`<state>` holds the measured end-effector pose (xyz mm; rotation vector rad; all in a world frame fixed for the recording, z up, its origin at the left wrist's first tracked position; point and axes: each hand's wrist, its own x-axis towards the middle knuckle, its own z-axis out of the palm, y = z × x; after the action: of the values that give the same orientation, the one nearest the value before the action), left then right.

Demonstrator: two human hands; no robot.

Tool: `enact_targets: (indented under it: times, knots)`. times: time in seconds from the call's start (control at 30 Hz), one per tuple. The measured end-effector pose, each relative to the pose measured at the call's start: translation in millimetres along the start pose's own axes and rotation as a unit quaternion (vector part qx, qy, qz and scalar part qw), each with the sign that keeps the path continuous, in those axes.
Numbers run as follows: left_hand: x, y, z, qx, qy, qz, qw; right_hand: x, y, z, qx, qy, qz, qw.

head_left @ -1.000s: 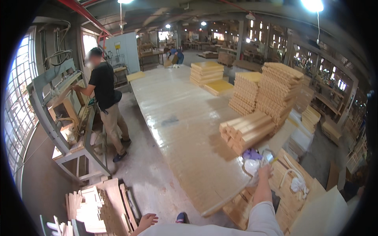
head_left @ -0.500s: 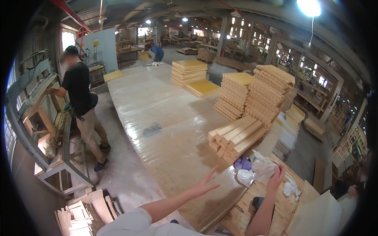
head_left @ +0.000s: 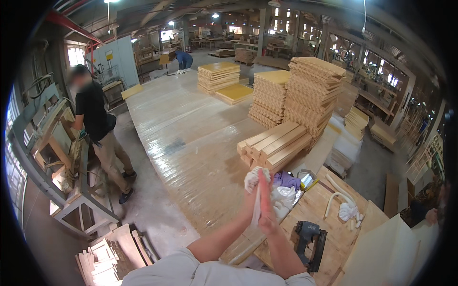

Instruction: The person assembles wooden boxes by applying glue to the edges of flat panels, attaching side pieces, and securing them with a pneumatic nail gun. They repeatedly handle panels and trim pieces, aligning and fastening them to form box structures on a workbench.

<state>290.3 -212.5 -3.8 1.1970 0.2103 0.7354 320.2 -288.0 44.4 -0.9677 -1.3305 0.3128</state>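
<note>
My left hand (head_left: 250, 195) and my right hand (head_left: 266, 202) are pressed together over the bench's near edge. Between them is a crumpled white thing (head_left: 257, 177), either thin cloth or a glove; I cannot tell which. It bunches over my left fingers, and a pale strip of it runs down between the palms. My right fingers point up, held close together against it. Just right of my hands lie a white plastic bag (head_left: 285, 196) and a purple cloth (head_left: 286, 180). A dark nail gun (head_left: 307, 237) rests on the wooden board beside my right forearm.
Beyond my hands lie stacked wooden bars (head_left: 276, 145), with tall stacks of wooden panels (head_left: 312, 90) behind. The film-covered table (head_left: 183, 157) stretches away. White bundled cloth (head_left: 348, 211) and pale tubing (head_left: 334, 195) lie right. A person (head_left: 95, 119) works at a machine on the left.
My right hand has moved left from the plastic bag to meet my left hand, which was open and apart. The white thing is now between them. The nail gun has come into fuller view.
</note>
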Motion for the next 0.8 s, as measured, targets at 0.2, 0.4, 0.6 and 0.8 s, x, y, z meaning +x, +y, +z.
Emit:
enact_targets:
  times: [0.2, 0.4, 0.6, 0.8]
  knots:
    - [-8.0, -0.5, -0.9, -0.131, 0.023, -0.177, 0.975, -41.1, 3.7, -6.3, 0.040, -0.009, 0.086, 0.995]
    - [-34.3, 17.3, 58.4, 0.024, 0.098, 0.096, 0.990, -34.8, -18.7, -10.7, 0.153, 0.096, 0.040, 0.983]
    - [-24.2, 48.4, 47.9, 0.035, 0.166, 0.099, 0.981, -27.2, -40.8, -11.5, 0.088, -0.049, 0.069, 0.993]
    - [-28.7, 57.4, 19.7, -0.235, 0.122, -0.190, 0.945, -33.5, -40.1, -4.7, 0.038, -0.142, 0.018, 0.989]
